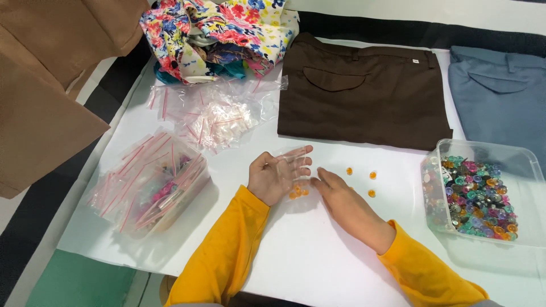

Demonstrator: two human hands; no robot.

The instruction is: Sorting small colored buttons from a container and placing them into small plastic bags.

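White tabletop (318,267) — striped floor (34,216)

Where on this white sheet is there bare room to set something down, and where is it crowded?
Bare patches: the sheet in front, between the yellow sleeves, and the strip between the bag tub and the left hand. Crowded: around the right hand with orange beads, the bead tub at right, and the back edge with brown trousers, loose bags and floral cloth.

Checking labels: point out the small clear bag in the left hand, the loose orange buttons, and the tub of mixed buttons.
small clear bag (293,153), head view, upper edge by the fingertips.
loose orange buttons (372,175), head view, one button's middle.
tub of mixed buttons (532,165), head view, right rim.
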